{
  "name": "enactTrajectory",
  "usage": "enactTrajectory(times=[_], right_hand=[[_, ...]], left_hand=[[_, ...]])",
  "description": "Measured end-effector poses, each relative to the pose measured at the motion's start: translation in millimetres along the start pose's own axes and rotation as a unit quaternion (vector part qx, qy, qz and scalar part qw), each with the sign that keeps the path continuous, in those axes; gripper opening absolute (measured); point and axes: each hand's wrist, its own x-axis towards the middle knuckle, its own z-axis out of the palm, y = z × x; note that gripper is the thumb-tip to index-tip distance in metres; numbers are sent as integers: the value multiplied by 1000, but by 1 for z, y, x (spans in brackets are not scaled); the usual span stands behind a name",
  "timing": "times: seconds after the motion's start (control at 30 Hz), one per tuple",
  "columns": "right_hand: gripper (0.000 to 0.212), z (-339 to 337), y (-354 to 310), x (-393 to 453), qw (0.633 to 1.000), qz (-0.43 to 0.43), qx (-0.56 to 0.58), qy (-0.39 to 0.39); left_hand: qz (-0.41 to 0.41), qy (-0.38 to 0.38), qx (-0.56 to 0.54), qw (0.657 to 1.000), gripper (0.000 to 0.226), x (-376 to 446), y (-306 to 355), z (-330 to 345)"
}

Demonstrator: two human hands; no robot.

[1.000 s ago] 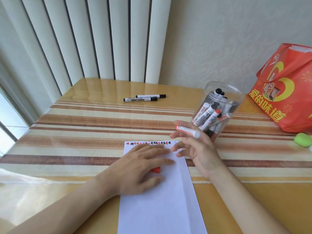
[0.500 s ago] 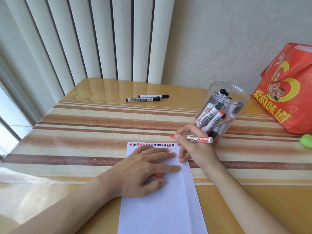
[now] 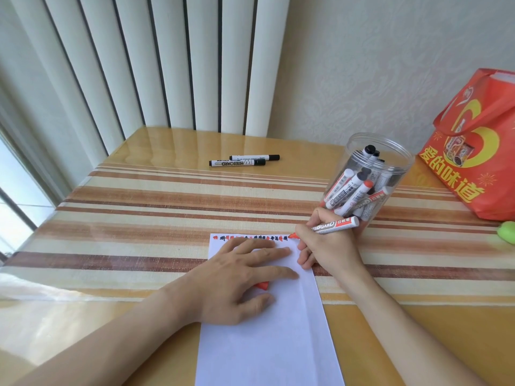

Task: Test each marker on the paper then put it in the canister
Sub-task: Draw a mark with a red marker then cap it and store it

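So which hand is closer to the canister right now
Right. The right hand grips the red marker right in front of the canister, its knuckles at the canister's base. The left hand lies flat on the paper, farther left and nearer the person.

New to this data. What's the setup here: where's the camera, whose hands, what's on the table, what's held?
There is no robot: a person works with bare hands, filmed by a wide-angle camera worn on their head and looking down. The left hand lies flat on the white paper, with a red cap under it. The right hand grips a red marker, its tip at the paper's top right corner, ending a row of test marks. A clear canister holds more markers. Two black markers lie farther back; a red bag stands at right.
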Motion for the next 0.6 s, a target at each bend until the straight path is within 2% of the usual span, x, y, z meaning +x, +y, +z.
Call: enactTrajectory(times=[0.6], right_hand=[[21, 2, -4, -1, 1000, 22, 10, 15]], left_hand=[[-3, -5, 6, 1000, 52, 1, 0, -1]])
